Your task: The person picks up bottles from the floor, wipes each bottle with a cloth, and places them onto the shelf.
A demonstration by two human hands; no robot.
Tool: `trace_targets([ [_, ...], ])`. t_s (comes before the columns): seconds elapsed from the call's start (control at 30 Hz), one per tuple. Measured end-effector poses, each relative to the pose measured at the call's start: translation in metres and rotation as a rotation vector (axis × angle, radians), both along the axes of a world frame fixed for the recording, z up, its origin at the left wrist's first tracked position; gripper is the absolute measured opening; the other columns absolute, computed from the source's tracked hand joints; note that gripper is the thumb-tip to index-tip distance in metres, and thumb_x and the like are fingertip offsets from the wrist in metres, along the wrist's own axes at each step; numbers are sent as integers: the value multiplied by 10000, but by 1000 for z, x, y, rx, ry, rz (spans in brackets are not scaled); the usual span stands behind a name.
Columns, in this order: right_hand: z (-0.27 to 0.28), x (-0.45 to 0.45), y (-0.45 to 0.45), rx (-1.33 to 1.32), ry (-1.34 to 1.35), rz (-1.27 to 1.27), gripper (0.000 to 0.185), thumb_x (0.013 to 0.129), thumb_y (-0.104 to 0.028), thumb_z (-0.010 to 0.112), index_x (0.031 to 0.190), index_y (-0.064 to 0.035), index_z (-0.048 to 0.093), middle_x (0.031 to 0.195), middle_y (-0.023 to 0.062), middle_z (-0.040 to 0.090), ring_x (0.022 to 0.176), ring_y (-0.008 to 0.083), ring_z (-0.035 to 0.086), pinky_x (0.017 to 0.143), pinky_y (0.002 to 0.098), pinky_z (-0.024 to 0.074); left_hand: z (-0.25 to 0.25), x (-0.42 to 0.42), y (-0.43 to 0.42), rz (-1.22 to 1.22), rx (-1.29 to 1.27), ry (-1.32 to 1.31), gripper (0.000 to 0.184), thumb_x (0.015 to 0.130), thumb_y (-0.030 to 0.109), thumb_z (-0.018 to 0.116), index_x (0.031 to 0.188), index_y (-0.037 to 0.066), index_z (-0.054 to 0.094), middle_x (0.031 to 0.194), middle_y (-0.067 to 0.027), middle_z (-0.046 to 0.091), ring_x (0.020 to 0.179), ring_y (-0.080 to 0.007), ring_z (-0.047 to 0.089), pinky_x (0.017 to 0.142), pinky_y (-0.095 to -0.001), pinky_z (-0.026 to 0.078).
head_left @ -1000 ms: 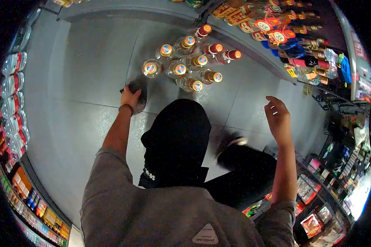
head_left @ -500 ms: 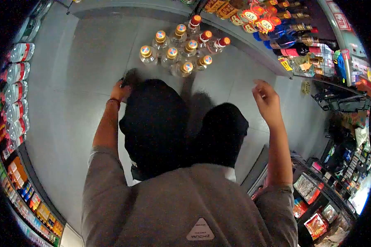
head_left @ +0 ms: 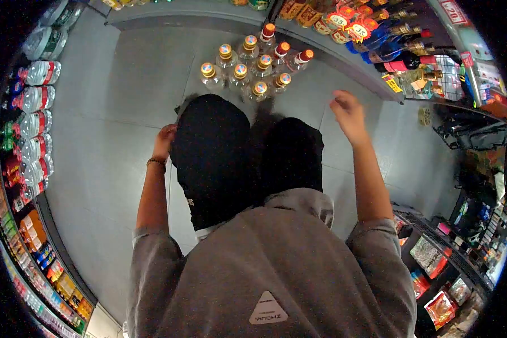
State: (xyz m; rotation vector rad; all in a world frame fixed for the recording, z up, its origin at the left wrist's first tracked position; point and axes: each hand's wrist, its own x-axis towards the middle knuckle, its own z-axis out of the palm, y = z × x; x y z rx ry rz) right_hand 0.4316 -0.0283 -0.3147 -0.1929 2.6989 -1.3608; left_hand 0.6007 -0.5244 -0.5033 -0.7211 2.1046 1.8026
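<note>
Grey floor [head_left: 96, 163] bears bottles [head_left: 240, 78]; left hand [head_left: 164, 140], right hand [head_left: 349, 115] near knees [head_left: 213, 127].

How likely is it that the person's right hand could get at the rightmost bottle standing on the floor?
Probably yes, perhaps with a lean forward: the right hand looks empty, and only bare floor shows between it and the rightmost bottle.
</note>
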Motion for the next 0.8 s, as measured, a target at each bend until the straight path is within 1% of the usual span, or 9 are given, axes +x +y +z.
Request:
trace_targets([
  [0.07,-21,-14,-2,-112,-112,-161,445,758,-154,705,1152,-19,549,926,83,618,810,156,580,730,281,466,49,-8,7,63,33,8,283,925,189,490,1169,54,532,1049,-66,630,933,-154,584,784,-281,433],
  [0.2,-100,-76,-9,-93,-73,-207,569,705,-207,758,1188,-23,521,1004,119,621,915,221,584,809,335,470,121,-15,21,162,30,114,294,917,176,512,1186,57,519,1020,-64,628,907,-146,583,777,-265,430],
  [0.3,-118,-108,-36,-48,66,-52,611,665,-252,792,1169,-27,529,1059,139,621,1000,247,577,883,384,452,152,-11,32,204,-41,177,283,912,139,524,1181,49,521,1032,-75,620,898,-147,581,782,-274,437],
  [0.37,-110,-119,-52,38,-49,-73,616,653,-264,804,1152,-27,531,1072,132,626,1026,223,582,895,382,457,173,-10,44,235,-108,192,281,910,112,530,1183,47,519,1028,-68,616,903,-146,577,805,-273,442],
  [0.5,-151,-138,-55,-153,-238,-178,623,635,-271,815,1137,-28,536,1019,110,645,964,203,604,861,349,475,197,-17,59,272,-156,242,293,907,62,522,1198,36,507,1050,-80,599,923,-156,569,846,-280,447],
  [0.6,-168,-140,-55,-131,-201,-132,590,637,-249,809,1117,-25,547,983,100,654,886,205,625,793,322,501,207,-32,66,313,-151,269,303,902,23,514,1204,19,497,1057,-86,588,948,-160,560,866,-282,446],
  [0.7,-180,-139,-54,-247,-145,-180,480,653,-219,786,1040,-17,589,917,88,666,816,203,635,740,316,509,230,-59,89,341,-176,325,295,898,17,515,1193,14,500,1056,-88,584,952,-161,560,867,-284,448],
  [0.77,-183,-133,-49,-262,-76,-230,384,664,-190,763,975,-11,627,863,73,674,776,178,637,702,304,508,241,-78,110,250,-155,374,288,895,10,513,1183,4,500,1055,-90,585,955,-166,562,874,-290,448],
  [0.8,-167,-128,-47,-263,-77,-236,384,664,-190,763,975,-11,627,863,73,674,776,178,637,702,304,508,240,-85,120,227,-116,438,285,890,-1,511,1175,-2,500,1042,-88,591,958,-162,567,878,-286,446],
])
